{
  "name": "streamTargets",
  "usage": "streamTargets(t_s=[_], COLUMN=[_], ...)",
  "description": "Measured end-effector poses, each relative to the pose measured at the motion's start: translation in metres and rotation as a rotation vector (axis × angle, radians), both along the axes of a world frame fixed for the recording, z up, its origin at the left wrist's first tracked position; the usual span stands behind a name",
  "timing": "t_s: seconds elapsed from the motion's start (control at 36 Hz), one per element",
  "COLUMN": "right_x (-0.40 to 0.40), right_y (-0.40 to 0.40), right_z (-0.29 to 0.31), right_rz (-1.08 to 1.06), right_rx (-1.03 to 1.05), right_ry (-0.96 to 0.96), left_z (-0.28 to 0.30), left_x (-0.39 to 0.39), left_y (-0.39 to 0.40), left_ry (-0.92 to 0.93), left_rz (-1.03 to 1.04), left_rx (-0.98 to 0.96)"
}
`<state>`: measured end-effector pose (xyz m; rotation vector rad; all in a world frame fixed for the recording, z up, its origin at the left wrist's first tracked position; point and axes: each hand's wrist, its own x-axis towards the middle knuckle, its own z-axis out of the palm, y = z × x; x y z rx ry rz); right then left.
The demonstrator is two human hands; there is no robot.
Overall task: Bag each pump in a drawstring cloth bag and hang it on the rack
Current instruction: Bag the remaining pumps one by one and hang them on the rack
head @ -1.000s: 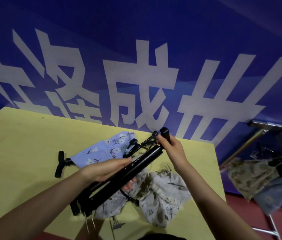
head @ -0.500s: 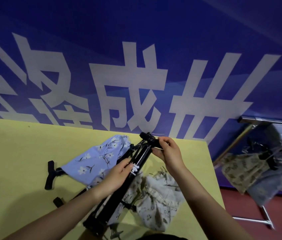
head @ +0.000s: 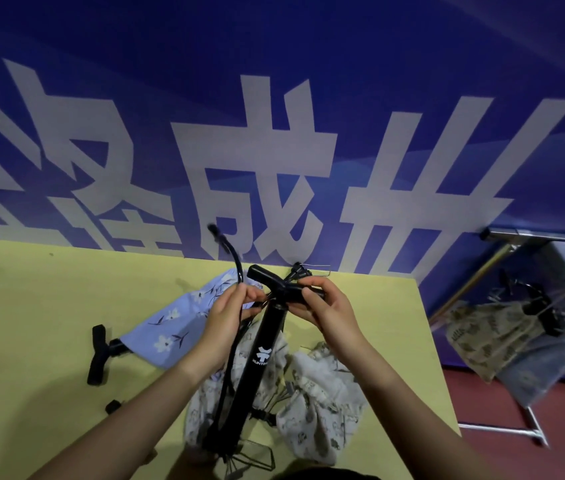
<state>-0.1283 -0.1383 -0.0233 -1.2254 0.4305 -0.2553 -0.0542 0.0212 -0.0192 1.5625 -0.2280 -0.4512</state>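
Note:
A black pump stands nearly upright over the yellow table, its T-handle at the top. My right hand grips the right end of that handle. My left hand pinches the pump's thin black hose, which curves up and to the left. Beneath the pump lie white patterned cloth bags. A blue floral bag lies to the left with another pump's black handle sticking out of it.
A metal rack stands right of the table with filled patterned bags hanging from black clips. Wire hangers with clips lie near the table's front edge. A blue banner wall with large white characters rises behind the table.
The pump has swung from lying slanted to nearly upright. My left hand left the barrel and took the hose, which now sticks up. My right hand stays on the handle.

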Motion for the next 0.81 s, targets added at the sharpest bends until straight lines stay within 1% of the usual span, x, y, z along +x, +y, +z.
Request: streamTargets(t_s=[0.11, 0.25, 0.42, 0.47, 0.53, 0.58, 0.61, 0.64, 0.72, 0.75, 0.81], right_x=[-0.001, -0.003, 0.000, 0.002, 0.003, 0.005, 0.005, 0.007, 0.010, 0.011, 0.013], right_y=[-0.007, -0.007, -0.006, -0.006, -0.006, -0.006, -0.005, -0.004, -0.001, 0.000, 0.001], right_z=[-0.003, -0.006, -0.004, -0.002, -0.001, 0.002, 0.003, 0.005, 0.009, 0.010, 0.011], right_rz=[-0.028, 0.027, 0.060, 0.092, 0.127, 0.160, 0.176, 0.190, 0.229, 0.238, 0.248], right_rx=[0.015, -0.002, -0.082, -0.128, -0.163, -0.185, -0.194, -0.202, -0.224, -0.230, -0.233], right_ry=[0.023, 0.040, 0.036, 0.035, 0.033, 0.029, 0.028, 0.028, 0.026, 0.028, 0.035], left_z=[-0.006, 0.003, 0.008, 0.012, 0.017, 0.021, 0.022, 0.025, 0.031, 0.033, 0.034], left_x=[0.002, 0.011, 0.029, 0.036, 0.046, 0.055, 0.058, 0.060, 0.057, 0.056, 0.057], left_y=[0.005, 0.000, 0.000, -0.002, -0.003, -0.004, -0.005, -0.005, -0.007, -0.007, -0.007], left_ry=[-0.100, -0.234, -0.575, -0.698, -0.862, -0.945, -0.930, -0.874, -0.593, -0.555, -0.548], left_rz=[-0.072, -0.187, -0.249, -0.218, -0.172, -0.163, -0.191, -0.244, -0.401, -0.411, -0.407], left_rx=[0.040, 0.106, 0.254, 0.300, 0.366, 0.402, 0.406, 0.396, 0.312, 0.304, 0.313])
